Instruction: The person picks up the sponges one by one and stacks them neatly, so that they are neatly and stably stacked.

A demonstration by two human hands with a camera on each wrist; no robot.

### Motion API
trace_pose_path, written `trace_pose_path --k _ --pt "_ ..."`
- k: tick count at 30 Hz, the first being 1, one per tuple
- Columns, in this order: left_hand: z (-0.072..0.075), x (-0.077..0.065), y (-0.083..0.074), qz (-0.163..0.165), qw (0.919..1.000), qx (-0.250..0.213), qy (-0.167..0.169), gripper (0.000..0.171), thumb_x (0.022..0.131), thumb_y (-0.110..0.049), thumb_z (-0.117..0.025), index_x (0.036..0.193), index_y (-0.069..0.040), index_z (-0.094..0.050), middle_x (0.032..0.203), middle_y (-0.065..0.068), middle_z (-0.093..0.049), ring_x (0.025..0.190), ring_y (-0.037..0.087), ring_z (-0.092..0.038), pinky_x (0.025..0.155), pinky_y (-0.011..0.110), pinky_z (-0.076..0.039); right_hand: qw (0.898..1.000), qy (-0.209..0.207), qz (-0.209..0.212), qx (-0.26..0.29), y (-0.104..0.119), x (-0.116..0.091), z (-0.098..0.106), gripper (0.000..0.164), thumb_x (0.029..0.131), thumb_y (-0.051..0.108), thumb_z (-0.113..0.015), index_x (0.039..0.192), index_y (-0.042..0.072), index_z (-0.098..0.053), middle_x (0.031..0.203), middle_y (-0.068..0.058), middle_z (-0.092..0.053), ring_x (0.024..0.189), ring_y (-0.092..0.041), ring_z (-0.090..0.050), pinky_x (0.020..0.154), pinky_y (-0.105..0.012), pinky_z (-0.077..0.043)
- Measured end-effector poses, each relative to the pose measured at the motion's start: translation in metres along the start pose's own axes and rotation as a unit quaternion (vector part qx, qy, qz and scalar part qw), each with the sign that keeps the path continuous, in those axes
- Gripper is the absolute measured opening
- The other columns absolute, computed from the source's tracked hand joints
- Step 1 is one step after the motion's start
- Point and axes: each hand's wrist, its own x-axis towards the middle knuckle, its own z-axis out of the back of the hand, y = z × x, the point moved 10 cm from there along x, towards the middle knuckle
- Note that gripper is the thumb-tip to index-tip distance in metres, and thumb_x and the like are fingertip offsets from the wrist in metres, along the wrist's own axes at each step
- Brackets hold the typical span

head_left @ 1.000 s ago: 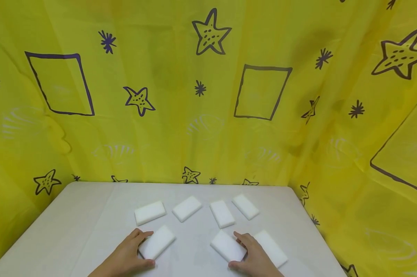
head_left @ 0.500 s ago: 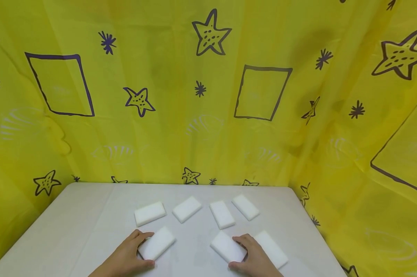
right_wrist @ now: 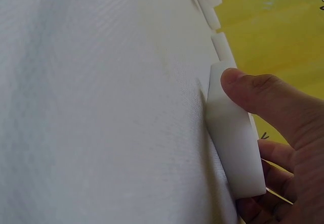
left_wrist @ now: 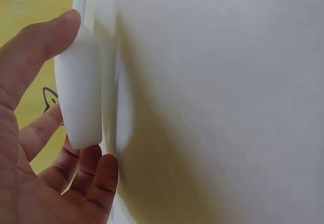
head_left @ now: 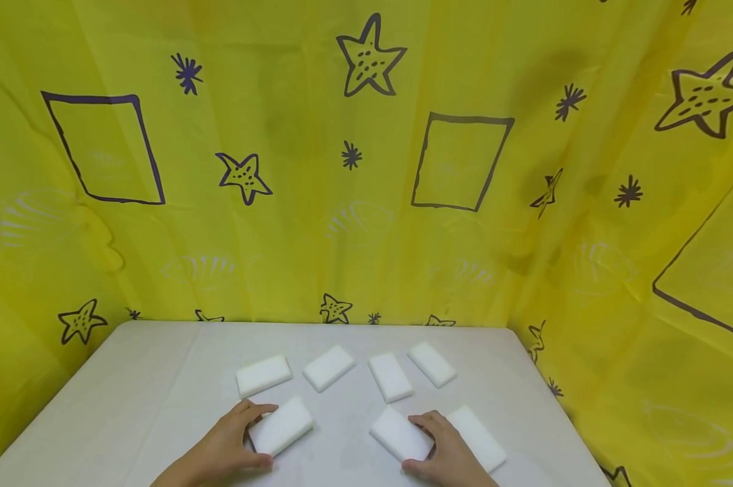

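Note:
My left hand point(head_left: 227, 443) grips a white rectangular sponge point(head_left: 283, 426) by its edges, thumb at the near side and fingers at the far side. In the left wrist view a gap and a shadow show between this sponge point(left_wrist: 81, 92) and the tabletop. To the right, my right hand point(head_left: 450, 452) pinches a second white sponge point(head_left: 398, 430) between thumb and fingers. The right wrist view has this sponge point(right_wrist: 235, 138) low against the white cloth, some fingertips hidden behind it.
Several like sponges lie in a loose back row, among them one at far left point(head_left: 264, 376) and one at far right point(head_left: 432, 364). Another sponge point(head_left: 477, 438) lies beside my right hand. A yellow patterned curtain point(head_left: 293, 257) encloses the white table point(head_left: 159, 379).
My left hand has shifted its sponge slightly to the right and raised it a little. The right hand and the other sponges stay where they were.

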Motion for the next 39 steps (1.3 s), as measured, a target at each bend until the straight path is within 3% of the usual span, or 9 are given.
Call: trace_pose_path --k 7,22,31,39 --pt "0.001 0.008 -0.012 -0.034 0.9993 -0.014 -0.001 0.079 0.064 -0.042 -0.089 0.130 -0.009 -0.061 0.101 -0.003 -0.050 0.085 0.002 -0.043 0.069 0.020 -0.039 1.000 -0.001 -0.003 0.002 0.000 0.000 0.001 0.075 0.072 0.054 -0.081 0.126 0.007 -0.060 0.116 0.002 -0.057 0.101 -0.017 -0.056 0.081 -0.030 -0.050" --pt "-0.015 0.023 -0.028 -0.050 0.9951 -0.046 0.072 0.075 0.069 -0.038 -0.088 0.134 -0.015 -0.059 0.106 -0.003 -0.051 0.087 0.003 -0.044 0.072 0.021 -0.040 1.000 0.010 -0.023 0.016 -0.003 0.001 -0.001 0.075 0.071 0.050 -0.083 0.127 0.007 -0.059 0.116 0.001 -0.058 0.099 -0.015 -0.054 0.079 -0.029 -0.049" --pt "-0.025 0.029 -0.040 -0.082 0.9898 -0.062 0.099 0.072 0.069 -0.037 -0.088 0.133 -0.018 -0.060 0.110 -0.005 -0.052 0.095 0.002 -0.047 0.080 0.022 -0.043 0.999 0.011 -0.025 0.023 0.000 0.001 0.001 0.074 0.071 0.048 -0.084 0.128 0.007 -0.059 0.117 -0.001 -0.058 0.099 -0.017 -0.055 0.079 -0.030 -0.050" --pt "-0.038 0.034 -0.044 -0.086 0.9842 -0.089 0.126 0.069 0.071 -0.035 -0.087 0.132 -0.020 -0.061 0.112 -0.006 -0.054 0.095 0.003 -0.047 0.081 0.022 -0.043 0.999 0.011 -0.030 0.026 -0.001 0.000 0.000 0.074 0.071 0.048 -0.084 0.128 0.008 -0.059 0.117 -0.001 -0.058 0.099 -0.016 -0.055 0.079 -0.030 -0.050"
